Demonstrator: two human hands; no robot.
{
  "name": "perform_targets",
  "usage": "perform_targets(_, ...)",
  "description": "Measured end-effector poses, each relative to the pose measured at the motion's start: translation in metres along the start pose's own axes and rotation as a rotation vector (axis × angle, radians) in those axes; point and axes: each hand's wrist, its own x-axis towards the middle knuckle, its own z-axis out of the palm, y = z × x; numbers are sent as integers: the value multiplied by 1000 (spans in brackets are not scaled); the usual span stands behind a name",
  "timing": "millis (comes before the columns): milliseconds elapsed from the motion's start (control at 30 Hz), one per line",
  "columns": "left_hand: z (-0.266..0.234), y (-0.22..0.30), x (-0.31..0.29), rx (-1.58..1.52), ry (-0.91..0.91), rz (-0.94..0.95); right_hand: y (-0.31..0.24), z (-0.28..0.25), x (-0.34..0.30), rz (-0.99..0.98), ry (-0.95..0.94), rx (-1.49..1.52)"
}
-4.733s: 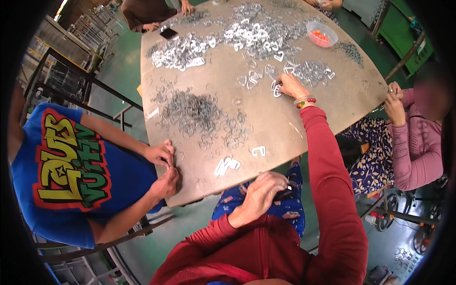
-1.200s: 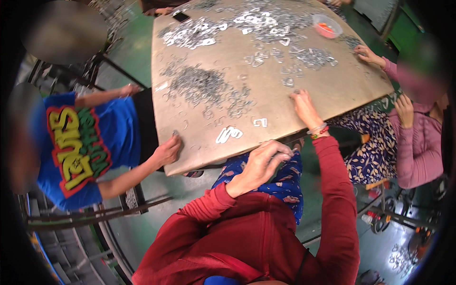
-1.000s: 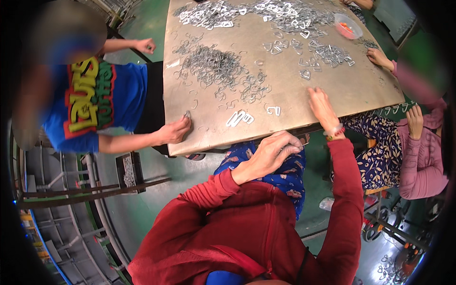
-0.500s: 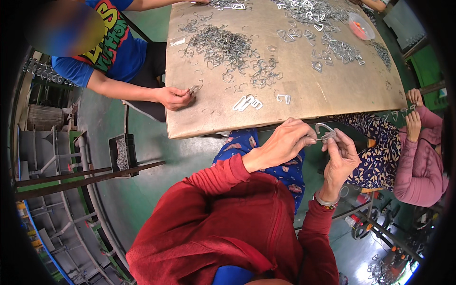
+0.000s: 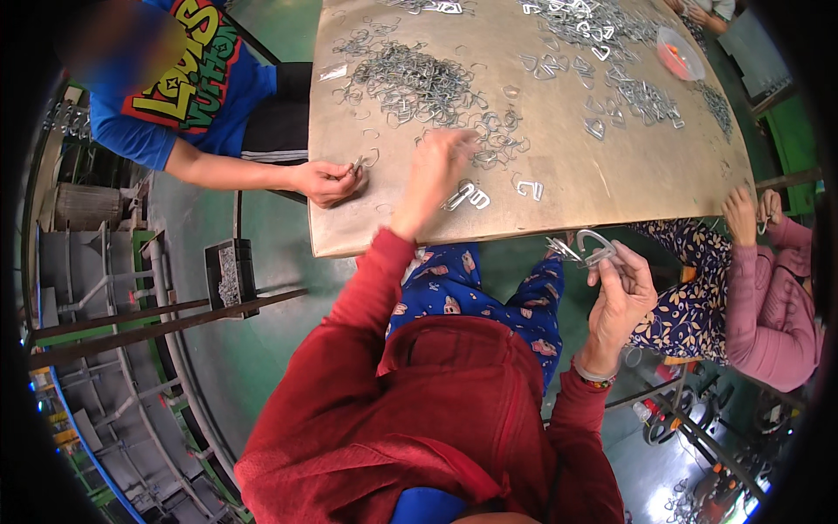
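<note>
My right hand [image 5: 618, 301] is raised just off the table's near edge, its thumb and fingers pinching a bent metal wire loop [image 5: 583, 236]. Another small metal piece hangs on that loop at its left end. Over the table, my left hand [image 5: 436, 173] reaches to the near side of a heap of small wire clips [image 5: 415, 83]; motion smears its fingers, so what they touch cannot be made out. Close to its wrist lie a few flat silver buckles [image 5: 471, 194], and a single metal buckle [image 5: 529, 189] sits to their right.
The brown table [image 5: 375, 210] carries more metal loops [image 5: 642, 100] and a pinkish plastic bowl [image 5: 679, 57] at the right. A co-worker's hand [image 5: 332, 183] rests at the left edge; another co-worker in pink [image 5: 772, 297] sits at the right. A dark crate [image 5: 231, 275] stands at lower left.
My left hand has left the metal loop and swung leftward and forward over the table to the clips. My right hand stays in place, still pinching the loop.
</note>
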Motion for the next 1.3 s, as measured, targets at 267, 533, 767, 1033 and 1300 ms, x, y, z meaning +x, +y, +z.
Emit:
perform_targets(267,8,-45,10,454,6,74,-5,-13,-8,-2,-6,11)
perform_targets(533,-36,-56,39,220,105,-229,-16,-18,-19,-41,-20,-35)
perform_targets(767,-20,-85,87,479,-156,318,-20,-23,-28,-94,-15,-42)
perform_targets(1033,-44,-47,97,416,-2,103,-24,-28,-34,-100,16,-57)
perform_targets(1300,-77,-11,49,165,-96,40,-29,-23,-33,-94,51,-70)
